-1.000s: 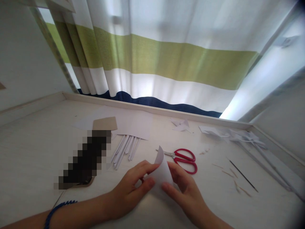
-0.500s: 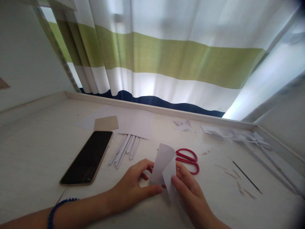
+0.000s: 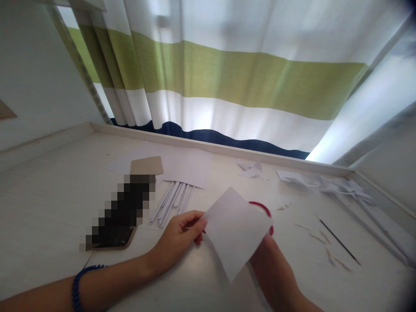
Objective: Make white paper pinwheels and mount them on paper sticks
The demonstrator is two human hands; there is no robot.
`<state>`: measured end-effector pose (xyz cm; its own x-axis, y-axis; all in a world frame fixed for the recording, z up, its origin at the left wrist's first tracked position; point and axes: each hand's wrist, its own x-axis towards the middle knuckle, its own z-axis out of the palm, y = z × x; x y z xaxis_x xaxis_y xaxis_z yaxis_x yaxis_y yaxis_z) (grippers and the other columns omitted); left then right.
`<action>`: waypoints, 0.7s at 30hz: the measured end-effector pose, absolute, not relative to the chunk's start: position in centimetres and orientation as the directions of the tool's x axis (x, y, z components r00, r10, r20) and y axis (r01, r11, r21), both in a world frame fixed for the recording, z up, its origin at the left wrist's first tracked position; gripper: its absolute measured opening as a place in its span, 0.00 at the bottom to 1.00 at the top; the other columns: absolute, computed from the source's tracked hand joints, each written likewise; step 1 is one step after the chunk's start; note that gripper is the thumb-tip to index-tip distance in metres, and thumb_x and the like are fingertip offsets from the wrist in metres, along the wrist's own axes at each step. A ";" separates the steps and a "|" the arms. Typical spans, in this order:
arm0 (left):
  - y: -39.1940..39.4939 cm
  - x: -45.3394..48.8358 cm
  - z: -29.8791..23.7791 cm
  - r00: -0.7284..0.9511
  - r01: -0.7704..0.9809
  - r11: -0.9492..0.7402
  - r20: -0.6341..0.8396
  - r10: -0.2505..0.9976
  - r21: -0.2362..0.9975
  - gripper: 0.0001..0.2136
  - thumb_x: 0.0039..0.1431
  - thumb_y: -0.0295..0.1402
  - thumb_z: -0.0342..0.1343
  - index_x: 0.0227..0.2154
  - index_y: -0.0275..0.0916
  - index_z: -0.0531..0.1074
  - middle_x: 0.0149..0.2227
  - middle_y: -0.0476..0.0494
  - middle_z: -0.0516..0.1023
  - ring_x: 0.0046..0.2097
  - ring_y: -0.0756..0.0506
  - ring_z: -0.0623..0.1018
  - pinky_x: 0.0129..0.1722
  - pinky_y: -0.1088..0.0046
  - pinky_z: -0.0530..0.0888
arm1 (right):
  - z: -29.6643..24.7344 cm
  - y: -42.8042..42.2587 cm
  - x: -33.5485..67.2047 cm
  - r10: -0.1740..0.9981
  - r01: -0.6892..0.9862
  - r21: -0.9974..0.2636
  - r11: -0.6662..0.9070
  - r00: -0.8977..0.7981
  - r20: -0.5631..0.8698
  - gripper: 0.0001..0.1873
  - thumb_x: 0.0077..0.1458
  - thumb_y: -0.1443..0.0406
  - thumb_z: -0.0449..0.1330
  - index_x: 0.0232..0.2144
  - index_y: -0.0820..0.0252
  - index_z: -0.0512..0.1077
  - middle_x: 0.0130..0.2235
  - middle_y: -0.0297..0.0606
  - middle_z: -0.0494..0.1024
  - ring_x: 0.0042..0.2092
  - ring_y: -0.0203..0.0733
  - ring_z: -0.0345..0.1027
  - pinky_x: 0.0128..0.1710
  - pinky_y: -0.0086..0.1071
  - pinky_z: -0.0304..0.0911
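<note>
A square white sheet of paper (image 3: 235,232) is held up flat, one corner pointing towards me. My left hand (image 3: 186,229) pinches its left corner between thumb and fingers. At the right corner, my right hand (image 3: 273,260) holds the sheet from behind, its fingers mostly hidden by the paper. Red-handled scissors (image 3: 267,209) lie behind the sheet, with only part of the handle loops showing. Beyond my left hand are several thin rolled paper sticks (image 3: 172,201).
A phone (image 3: 120,216), partly pixelated, lies left. White sheets (image 3: 191,167) and a tan card (image 3: 147,165) lie at the back. Folded paper pieces (image 3: 253,169) and paper pinwheels on sticks (image 3: 347,188) are back right. A thin black stick (image 3: 339,240) and small scraps lie right.
The paper, curled and folded over between my hands before, is now spread open as a flat square. My left hand has shifted to its left corner, and my right hand is now behind it.
</note>
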<state>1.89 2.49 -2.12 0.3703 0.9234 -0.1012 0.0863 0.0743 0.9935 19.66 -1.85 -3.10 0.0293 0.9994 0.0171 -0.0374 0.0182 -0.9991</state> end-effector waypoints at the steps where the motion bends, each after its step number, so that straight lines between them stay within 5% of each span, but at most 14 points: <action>1: 2.5 1.9 -2.1 0.365 0.084 0.072 -0.098 0.926 0.994 0.10 0.54 0.35 0.49 0.33 0.36 0.72 0.19 0.54 0.66 0.23 0.54 0.66 0.26 0.79 0.64 | -2.9 -1.8 19.8 1.000 -0.076 -0.997 -0.002 0.018 -0.003 0.20 0.55 0.54 0.42 0.43 0.52 0.67 0.41 0.39 0.75 0.41 0.47 0.69 0.29 0.35 0.68; 7: 2.3 1.8 -2.3 0.361 0.093 0.066 -0.095 0.928 0.993 0.11 0.54 0.36 0.49 0.37 0.36 0.71 0.21 0.53 0.67 0.23 0.54 0.66 0.25 0.79 0.65 | -2.8 -1.6 20.0 0.996 -0.224 -0.970 -0.091 -0.023 -0.089 0.22 0.49 0.49 0.49 0.42 0.51 0.67 0.44 0.40 0.73 0.43 0.51 0.67 0.40 0.42 0.64; 15: 1.8 1.8 -2.1 0.409 0.163 0.002 -0.069 0.910 0.987 0.12 0.54 0.36 0.50 0.38 0.37 0.72 0.27 0.49 0.71 0.25 0.53 0.68 0.25 0.78 0.67 | -2.2 -2.0 19.4 0.987 -0.291 -0.943 -0.159 -0.053 -0.150 0.22 0.40 0.62 0.63 0.41 0.52 0.67 0.42 0.37 0.75 0.41 0.46 0.68 0.40 0.37 0.63; 21: 1.8 1.7 -2.2 0.398 0.261 -0.075 -0.036 0.917 0.962 0.12 0.53 0.37 0.49 0.37 0.39 0.72 0.29 0.48 0.73 0.27 0.51 0.69 0.27 0.78 0.67 | -1.9 -2.3 19.5 0.990 -0.249 -0.958 -0.141 -0.042 -0.135 0.18 0.40 0.59 0.63 0.37 0.51 0.69 0.38 0.36 0.76 0.37 0.45 0.69 0.36 0.35 0.64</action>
<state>1.72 1.75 -2.17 0.3981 0.9166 -0.0362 0.2607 -0.0753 0.9625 19.50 -2.31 -1.88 -0.0416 0.9899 -0.1352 -0.2492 -0.1413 -0.9581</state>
